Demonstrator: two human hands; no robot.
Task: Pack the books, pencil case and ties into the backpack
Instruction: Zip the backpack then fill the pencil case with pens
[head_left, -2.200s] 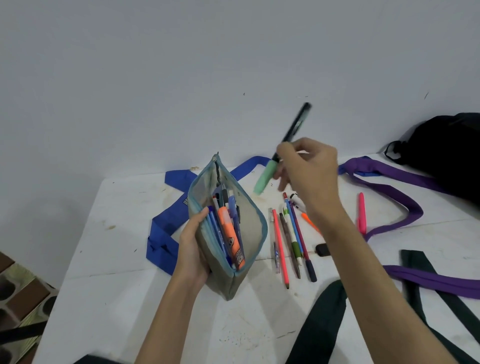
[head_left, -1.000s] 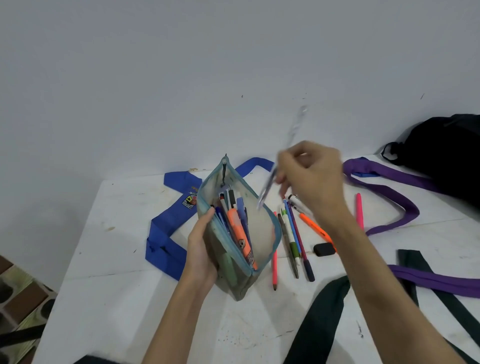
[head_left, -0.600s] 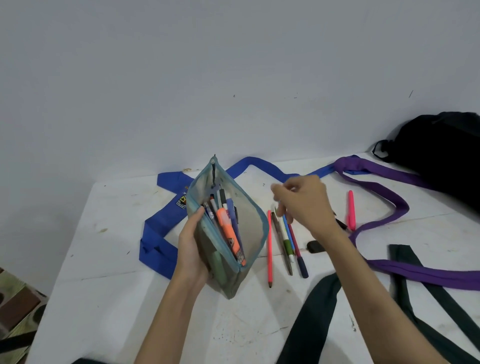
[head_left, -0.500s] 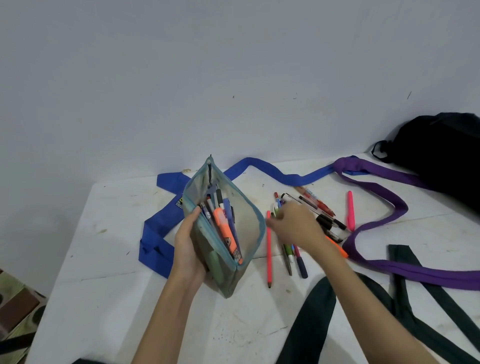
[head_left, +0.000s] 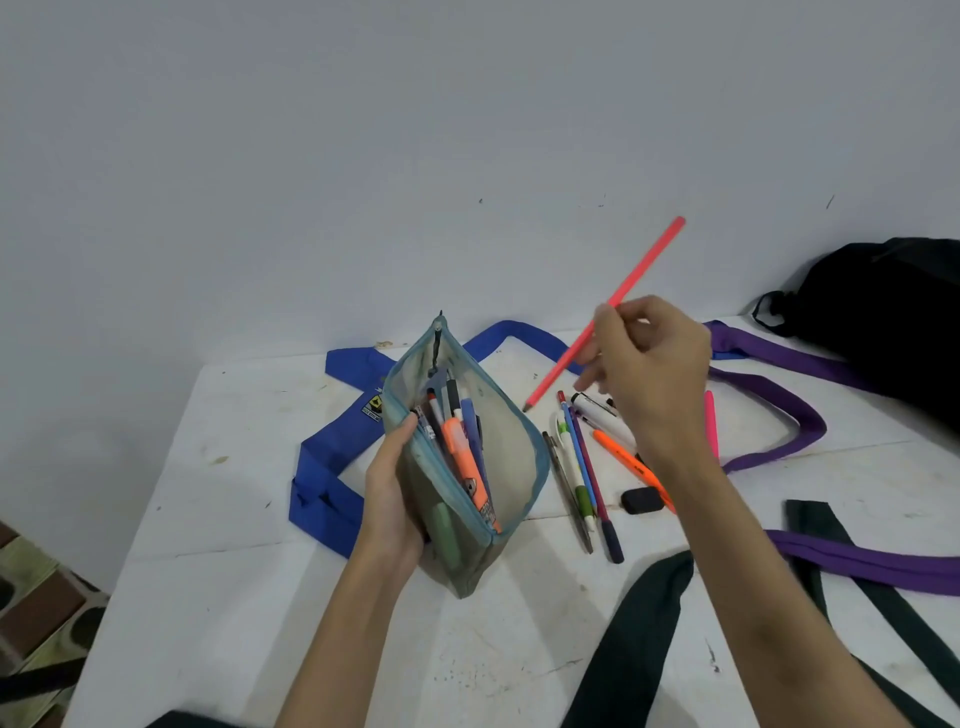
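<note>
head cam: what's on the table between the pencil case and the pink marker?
Head view: between pencil case and pink marker lie loose pens, an orange highlighter and a black eraser.

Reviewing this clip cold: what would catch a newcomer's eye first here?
The right hand pinches a coral pencil in the air, tip angled down toward the open mesh pencil case. The left hand holds that case upright mid-table, already stuffed with pens. More pens lie loose beside it.
</note>
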